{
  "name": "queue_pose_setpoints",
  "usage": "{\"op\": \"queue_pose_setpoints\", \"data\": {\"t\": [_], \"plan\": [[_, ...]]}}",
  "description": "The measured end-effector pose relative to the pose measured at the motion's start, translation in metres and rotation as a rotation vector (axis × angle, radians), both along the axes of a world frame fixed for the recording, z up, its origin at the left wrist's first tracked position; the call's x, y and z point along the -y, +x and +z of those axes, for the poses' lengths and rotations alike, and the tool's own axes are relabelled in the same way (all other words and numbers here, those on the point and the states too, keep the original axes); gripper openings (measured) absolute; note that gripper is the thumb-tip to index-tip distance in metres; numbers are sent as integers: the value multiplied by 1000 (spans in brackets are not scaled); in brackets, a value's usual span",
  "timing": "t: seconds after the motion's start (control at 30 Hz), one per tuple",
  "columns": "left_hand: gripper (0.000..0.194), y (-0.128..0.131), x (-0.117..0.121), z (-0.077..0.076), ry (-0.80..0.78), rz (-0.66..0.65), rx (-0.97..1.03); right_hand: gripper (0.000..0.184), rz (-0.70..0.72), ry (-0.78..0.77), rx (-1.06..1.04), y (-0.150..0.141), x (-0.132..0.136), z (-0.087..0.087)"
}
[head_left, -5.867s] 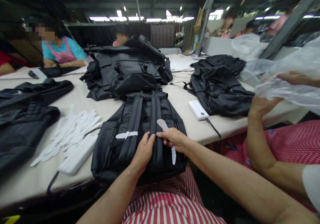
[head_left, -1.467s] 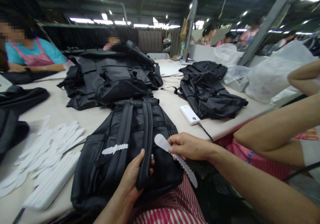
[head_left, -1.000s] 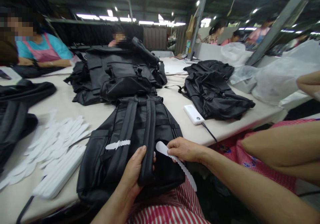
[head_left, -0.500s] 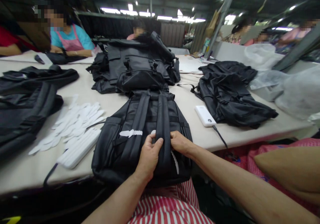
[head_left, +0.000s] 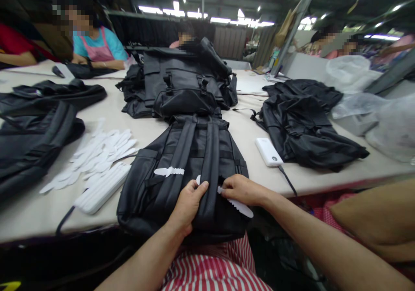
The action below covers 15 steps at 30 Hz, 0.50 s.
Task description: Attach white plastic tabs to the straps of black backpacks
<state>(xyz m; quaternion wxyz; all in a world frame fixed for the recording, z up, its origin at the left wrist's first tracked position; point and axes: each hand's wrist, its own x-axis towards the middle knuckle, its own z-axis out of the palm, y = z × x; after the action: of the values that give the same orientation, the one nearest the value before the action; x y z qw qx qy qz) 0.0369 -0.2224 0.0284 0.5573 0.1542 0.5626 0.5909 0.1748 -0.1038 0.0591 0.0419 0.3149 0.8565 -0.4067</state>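
Note:
A black backpack (head_left: 162, 152) lies before me at the table edge, its shoulder straps facing up. My left hand (head_left: 190, 198) is closed on the edge of the right-hand shoulder strap (head_left: 210, 161), thumb on top. Beside its fingertips shows the rounded end of a white strip (head_left: 198, 179). My right hand (head_left: 243, 190) pinches a white notched strip (head_left: 241, 208) on the strap's other side; whether both ends belong to one strip is hidden under the strap. Another white notched strip (head_left: 169, 171) sits across the left-hand shoulder strap.
Loose white strips (head_left: 100, 152) and a white power bank (head_left: 102, 191) with a cable lie at left. Another white power bank (head_left: 268, 151) is at right. Black backpacks stand behind (head_left: 184, 83), at left (head_left: 29, 148) and at right (head_left: 298, 131). A co-worker (head_left: 97, 44) sits across the table.
My right hand has moved slightly right and down, and the white strip in it has swung outward, showing more of its length. My left hand stays at the strap, slightly lower.

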Motion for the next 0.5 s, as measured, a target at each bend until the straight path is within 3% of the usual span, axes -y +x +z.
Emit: {"op": "queue_pose_setpoints", "data": {"t": [0.07, 0.3, 0.5], "plan": [[27, 1, 0, 3, -17, -26, 23, 22, -30, 23, -6, 2, -1, -1], [21, 4, 1, 8, -41, -55, 67, 20, -1, -204, -125, -19, -8, -6], [30, 1, 0, 1, 4, -52, 37, 13, 7, -61, -121, -9, -11, 2]]}}
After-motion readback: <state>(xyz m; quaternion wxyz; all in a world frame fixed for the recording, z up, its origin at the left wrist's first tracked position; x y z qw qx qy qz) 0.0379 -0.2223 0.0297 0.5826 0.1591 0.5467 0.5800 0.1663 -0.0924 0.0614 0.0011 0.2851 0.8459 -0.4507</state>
